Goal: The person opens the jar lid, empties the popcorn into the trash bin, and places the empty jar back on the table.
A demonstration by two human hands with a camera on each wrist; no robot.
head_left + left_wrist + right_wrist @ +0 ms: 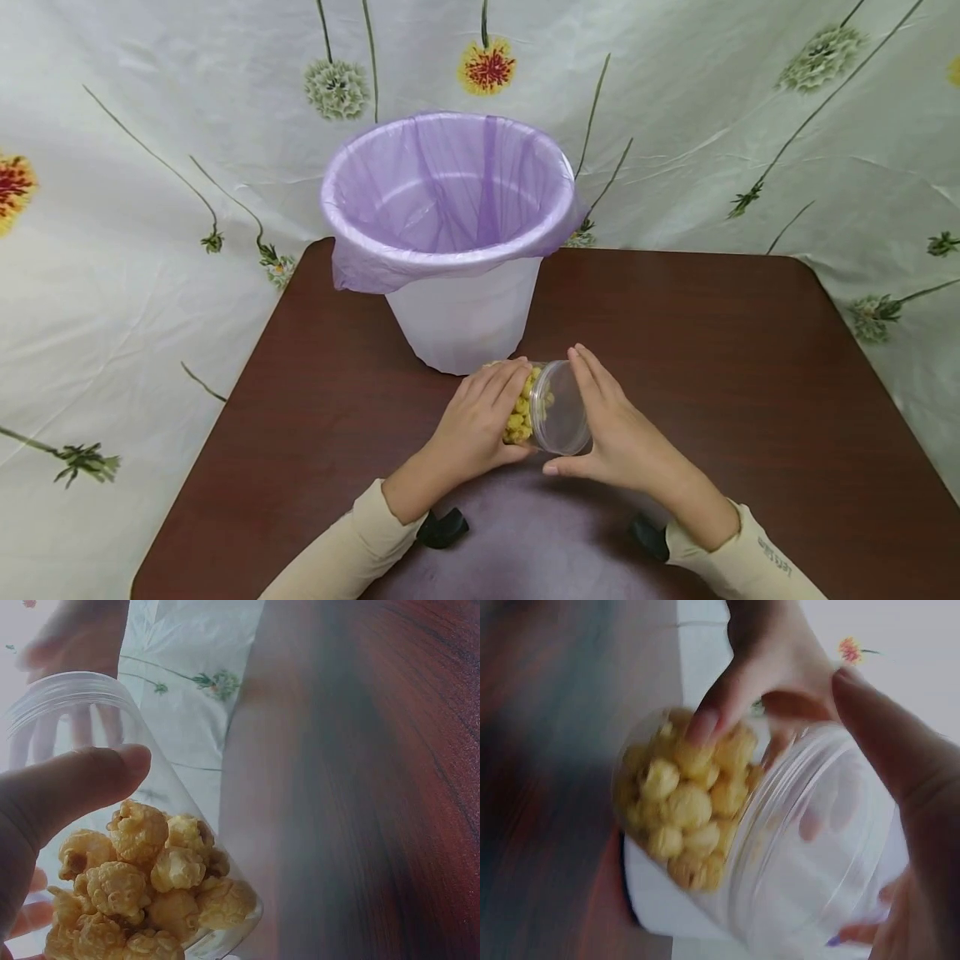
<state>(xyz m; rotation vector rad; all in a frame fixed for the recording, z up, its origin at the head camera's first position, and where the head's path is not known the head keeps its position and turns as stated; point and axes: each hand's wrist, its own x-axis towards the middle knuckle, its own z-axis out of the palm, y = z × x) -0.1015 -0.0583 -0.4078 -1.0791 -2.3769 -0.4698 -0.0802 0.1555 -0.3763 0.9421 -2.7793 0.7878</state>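
A clear plastic jar [561,408] of caramel popcorn [120,889] lies tilted on its side above the table in the head view, its threaded end toward the right. My left hand [480,408] grips the jar's body, thumb along the near side. Beside the threaded end is my right hand [622,433], its fingers extended and thumb spread apart. In the right wrist view the popcorn is gathered at the jar's base end, away from the threaded neck [780,825]. Whether a clear lid covers that end I cannot tell.
A white bin [468,312] lined with a purple bag [450,200] stands on the dark brown table [712,358], just beyond the hands. Behind the table hangs a pale flowered cloth [675,100]. Dark objects [442,529] sit at both wrists.
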